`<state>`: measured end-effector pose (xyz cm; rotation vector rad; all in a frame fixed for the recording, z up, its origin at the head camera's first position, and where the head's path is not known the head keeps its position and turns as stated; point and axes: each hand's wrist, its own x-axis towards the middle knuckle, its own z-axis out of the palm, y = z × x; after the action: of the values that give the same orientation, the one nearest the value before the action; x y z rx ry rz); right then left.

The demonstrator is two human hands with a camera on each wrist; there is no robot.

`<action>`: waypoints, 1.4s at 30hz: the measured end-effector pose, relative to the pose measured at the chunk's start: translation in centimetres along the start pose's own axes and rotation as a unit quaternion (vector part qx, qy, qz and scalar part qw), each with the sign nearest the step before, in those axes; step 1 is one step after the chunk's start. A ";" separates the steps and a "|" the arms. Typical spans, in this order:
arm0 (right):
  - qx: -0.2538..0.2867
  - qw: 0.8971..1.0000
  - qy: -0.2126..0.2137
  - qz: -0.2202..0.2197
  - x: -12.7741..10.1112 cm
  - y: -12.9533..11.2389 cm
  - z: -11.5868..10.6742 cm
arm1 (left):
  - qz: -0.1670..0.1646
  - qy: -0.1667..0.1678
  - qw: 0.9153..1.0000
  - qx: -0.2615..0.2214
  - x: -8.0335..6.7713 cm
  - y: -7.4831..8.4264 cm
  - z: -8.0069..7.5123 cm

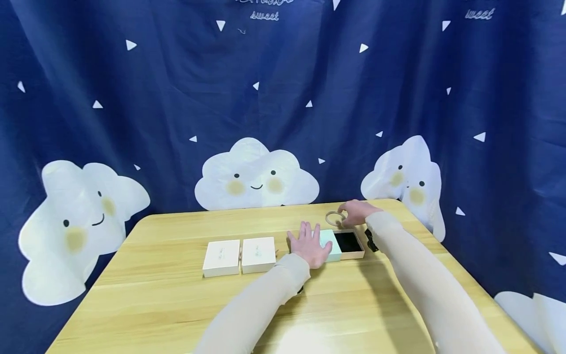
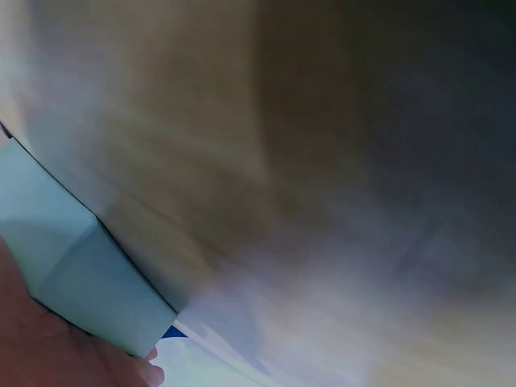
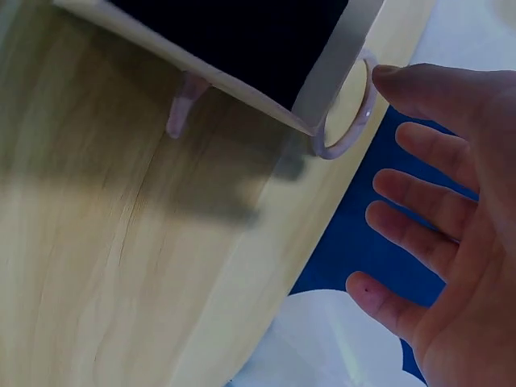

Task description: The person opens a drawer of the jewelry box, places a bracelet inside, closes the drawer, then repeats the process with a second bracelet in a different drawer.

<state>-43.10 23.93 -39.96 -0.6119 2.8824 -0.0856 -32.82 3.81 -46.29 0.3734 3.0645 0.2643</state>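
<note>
My left hand [image 1: 308,247] rests with spread, straight fingers on a small mint-green box sleeve [image 1: 330,251], covering its left part. A pale drawer [image 1: 352,255] with black lining [image 1: 348,242] sticks out of the sleeve to the right. Behind the drawer, my right hand [image 1: 357,212] is beside a pale, marbled bangle [image 1: 327,219]. In the right wrist view its fingers are apart and its thumb [image 3: 403,85] reaches the bangle's edge; whether they touch I cannot tell. A pinkish curved piece [image 3: 184,109] shows below the drawer's rim. The left wrist view shows the sleeve [image 2: 48,201] beside the hand.
Two white boxes, one on the left [image 1: 221,256] and one nearer my left hand [image 1: 258,253], lie side by side on the wooden table [image 1: 168,295]. A dark blue curtain [image 1: 168,73] with white clouds hangs behind the table's far edge.
</note>
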 end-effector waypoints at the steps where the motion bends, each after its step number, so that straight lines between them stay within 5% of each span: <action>1: 0.001 1.000 -0.002 0.004 0.1 0.2 0.1 | 0.001 -0.001 1.000 0.001 -0.1 0.1 0.0; 15: 0.026 0.999 -0.010 0.038 1.9 1.0 1.6 | -0.003 0.000 1.000 0.023 0.1 1.1 0.3; 30: 0.038 0.999 -0.005 0.028 3.4 0.0 2.6 | -0.011 -0.001 0.999 0.030 0.3 0.5 0.9; 37: 0.009 1.000 0.007 0.002 7.0 2.8 5.5 | -0.019 0.005 0.999 0.032 0.3 0.5 1.0; 42: 0.013 1.000 0.003 -0.003 7.1 1.8 5.0 | -0.026 0.003 0.999 0.036 0.5 0.2 1.0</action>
<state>-49.15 22.61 -46.26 -0.6175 2.8797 -0.1258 -33.20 4.26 -47.25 0.2952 3.0917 0.1525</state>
